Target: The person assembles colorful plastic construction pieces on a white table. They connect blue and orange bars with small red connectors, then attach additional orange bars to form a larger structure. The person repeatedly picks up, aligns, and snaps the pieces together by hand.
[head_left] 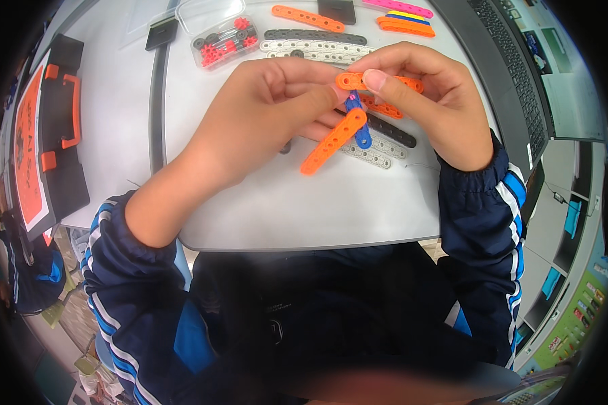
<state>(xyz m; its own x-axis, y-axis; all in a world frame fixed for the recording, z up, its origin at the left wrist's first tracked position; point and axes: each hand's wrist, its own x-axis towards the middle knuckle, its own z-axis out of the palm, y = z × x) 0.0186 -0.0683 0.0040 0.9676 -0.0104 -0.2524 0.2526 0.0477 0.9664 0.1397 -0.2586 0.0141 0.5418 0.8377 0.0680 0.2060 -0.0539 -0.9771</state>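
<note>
Between my hands is a set of toy construction beams with rows of holes. My right hand (446,94) pinches an orange beam (355,82), its thumb lying on the front face. My left hand (263,108) is closed around the joint, thumb and fingers at the left end of that beam and the top of a blue beam (363,137). A second orange beam (331,145) crosses the blue one and slants down to the left. A small pink pin (352,97) shows on the blue beam. Another orange beam (385,108) appears behind; whether it is attached, I cannot tell.
Under my hands lie a black beam (395,131) and pale grey beams (371,156). Farther back are a clear box of small parts (224,44), more grey beams (317,48) and stacked coloured beams (405,25). A laptop (513,74) stands right, a black case (61,135) left.
</note>
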